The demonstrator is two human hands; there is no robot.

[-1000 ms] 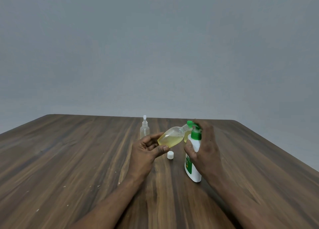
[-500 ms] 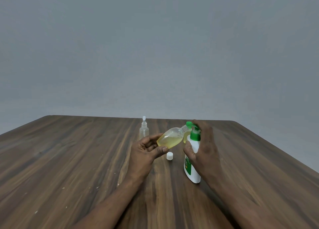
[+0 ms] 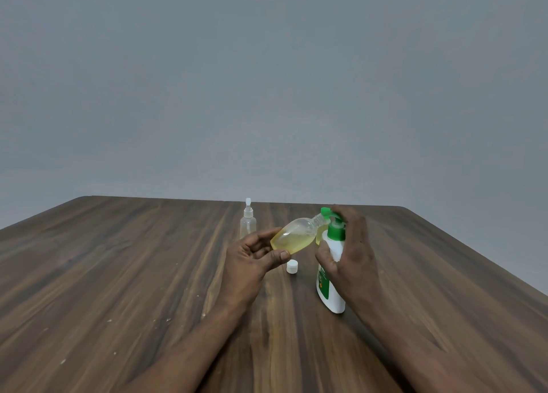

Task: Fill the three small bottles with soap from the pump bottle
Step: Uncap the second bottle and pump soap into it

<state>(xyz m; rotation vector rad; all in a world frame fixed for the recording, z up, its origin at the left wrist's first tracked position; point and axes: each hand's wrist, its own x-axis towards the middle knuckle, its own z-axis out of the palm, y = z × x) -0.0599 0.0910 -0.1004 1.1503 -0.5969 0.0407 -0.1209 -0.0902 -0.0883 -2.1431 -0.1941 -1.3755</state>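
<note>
- Table point(image 3: 118, 274): dark wood grain, fills the lower half of the frame and carries all the items.
- Spray bottle point(image 3: 248, 220): clear, upright, nozzle fitted. It stands at frame centre, just behind the left hand and out of the working line. Judged to be awaiting its turn; its fill level cannot be told.
- Left hand point(image 3: 252, 259): fingers and thumb are curled round the base end of the small bottle point(image 3: 292, 238).
- Small bottle: held off the table and tilted, neck up and to the right. Its mouth meets the green spout point(image 3: 325, 211), so the tilt serves to catch the soap. Yellow soap pools along its lower side; it is part full.
- White cap point(image 3: 292, 266): lies on the table below the small bottle, between the hands. It is off to leave the mouth open and lies near for reclosing.
- Pump bottle point(image 3: 329, 286): white with a green label, base on the table, right of centre.
- Right hand point(image 3: 354, 253): thumb wraps the bottle shoulder and fingers lie over the pump head. This one grip steadies the bottle and can press the pump. Whether the head is depressed cannot be told.
- Third small bottle: not clearly visible.
</note>
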